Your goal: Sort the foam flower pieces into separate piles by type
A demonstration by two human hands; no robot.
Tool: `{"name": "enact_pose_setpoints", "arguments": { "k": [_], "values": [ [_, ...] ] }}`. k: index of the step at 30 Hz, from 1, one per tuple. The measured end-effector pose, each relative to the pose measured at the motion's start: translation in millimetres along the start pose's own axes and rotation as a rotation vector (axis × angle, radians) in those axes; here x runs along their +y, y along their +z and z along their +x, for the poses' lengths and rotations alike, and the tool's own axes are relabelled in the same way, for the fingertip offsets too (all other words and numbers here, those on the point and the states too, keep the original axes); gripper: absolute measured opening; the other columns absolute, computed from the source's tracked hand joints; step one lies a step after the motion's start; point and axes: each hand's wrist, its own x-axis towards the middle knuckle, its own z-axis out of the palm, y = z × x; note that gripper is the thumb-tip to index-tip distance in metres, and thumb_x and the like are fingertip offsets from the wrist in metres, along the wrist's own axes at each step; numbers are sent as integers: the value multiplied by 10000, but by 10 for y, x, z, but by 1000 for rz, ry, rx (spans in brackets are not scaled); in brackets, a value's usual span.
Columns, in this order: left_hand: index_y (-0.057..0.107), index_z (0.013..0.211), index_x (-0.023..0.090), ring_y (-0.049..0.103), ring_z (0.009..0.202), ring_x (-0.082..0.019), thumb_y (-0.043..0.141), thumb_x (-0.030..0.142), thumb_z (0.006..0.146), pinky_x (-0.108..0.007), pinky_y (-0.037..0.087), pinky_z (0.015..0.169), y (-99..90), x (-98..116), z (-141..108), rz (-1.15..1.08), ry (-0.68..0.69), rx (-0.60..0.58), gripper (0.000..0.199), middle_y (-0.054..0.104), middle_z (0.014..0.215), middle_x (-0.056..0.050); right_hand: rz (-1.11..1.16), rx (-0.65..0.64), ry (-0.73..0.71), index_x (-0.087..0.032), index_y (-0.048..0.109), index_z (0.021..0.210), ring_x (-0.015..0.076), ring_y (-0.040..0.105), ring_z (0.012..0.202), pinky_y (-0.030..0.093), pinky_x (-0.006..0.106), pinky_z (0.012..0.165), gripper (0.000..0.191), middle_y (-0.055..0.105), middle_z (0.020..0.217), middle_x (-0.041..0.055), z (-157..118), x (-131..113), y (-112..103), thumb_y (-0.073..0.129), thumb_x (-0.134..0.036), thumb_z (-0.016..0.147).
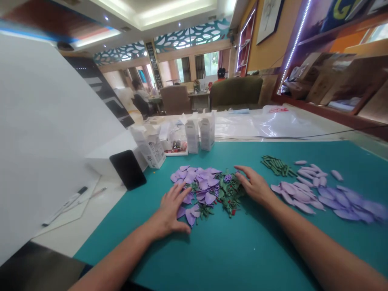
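Two hands: the left hand [172, 210] lies palm down at the pile's lower edge; the right hand [254, 186] lies at its right edge.
Fingers: the fingers [182, 194] of both hands are spread wide and rest on the pieces, with no visible hold on anything.
Mixed pile: it sits mid-frame on the teal mat [242, 250], lilac petals [201, 184] and green leaves [230, 194] together, too many to count; the hands flanking it appear to hold it in place.
Sorted groups: three lie to the right, apparently kept apart by kind: green sticks [277, 165], pale petals [295, 192], darker petals [345, 202].
Rest: three white cartons [192, 135] stand at upper centre, one black tablet [127, 169] lies at the mat's left corner, and two people [139, 91] sit far back.
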Motion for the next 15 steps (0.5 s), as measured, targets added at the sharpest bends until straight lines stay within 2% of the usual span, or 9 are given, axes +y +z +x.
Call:
{"name": "enact_pose_setpoints", "arguments": {
  "k": [3, 8, 15],
  "values": [
    [133, 1473, 342, 61, 1397, -431, 741, 721, 435, -673, 123, 1056, 127, 54, 14, 73, -26, -13, 1262, 109, 1565, -111, 30, 21, 16, -183, 601, 1135, 261, 596, 1058, 466, 430, 924, 413, 643, 1150, 117, -7, 5, -12, 398, -436, 879],
    [177, 1471, 312, 100, 1394, -425, 712, 713, 512, -681, 147, 1041, 93, 56, 240, 100, -48, -18, 1170, 156, 1552, -139, 37, 41, 2, -184, 601, 1120, 254, 587, 1069, 451, 421, 939, 396, 644, 1140, 118, -16, -6, -25, 395, -426, 885],
    [228, 1468, 212, 141, 1403, -361, 661, 735, 562, -531, 154, 1114, 55, 16, 459, 81, 34, 36, 1132, 192, 1537, -174, 34, 3, -5, -177, 606, 1112, 255, 576, 1076, 432, 428, 955, 371, 644, 1142, 122, -24, -15, 11, 393, -381, 889]
  ]
}}
